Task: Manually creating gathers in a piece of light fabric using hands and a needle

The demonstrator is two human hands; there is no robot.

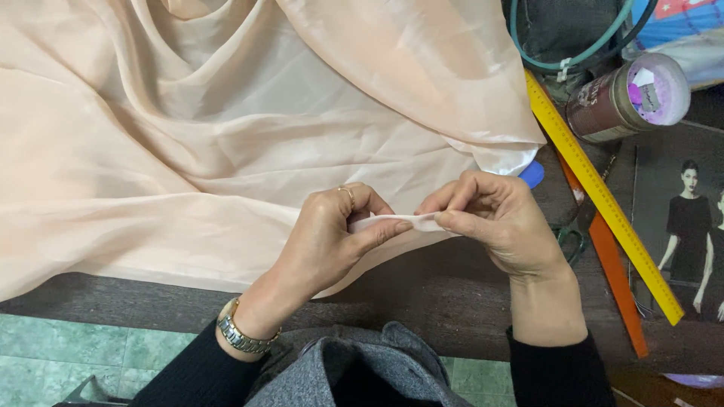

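Grey cloth (pixel 362 373), bunched like a garment at the wearer's lap, is sitting nearest the camera, with black sleeves reaching forward on either side and green floor tiles (pixel 68 354) showing at lower left. Just beyond, the left hand (pixel 328 241), wearing a metal wristwatch (pixel 241 335) and a ring, is closing thumb and forefinger on a narrow folded edge of fabric (pixel 396 221). The right hand (pixel 498 222) is pinching the same strip just beside it, fingers curled tight, so the fold is being held taut between the two hands, seemingly to keep the crease from slipping. This edge belongs to a large sheet of thin peach fabric (pixel 188 128), which is spreading in soft folds over the dark wooden table (pixel 422 290) and filling most of the view beyond the hands. To the right, a yellow ruler (pixel 603 196) is lying diagonally beside an orange strip (pixel 615 275), scissor handles (pixel 573 241) are peeking out near the right wrist, and a lidded tin (pixel 630 98) is lying on its side farther back.
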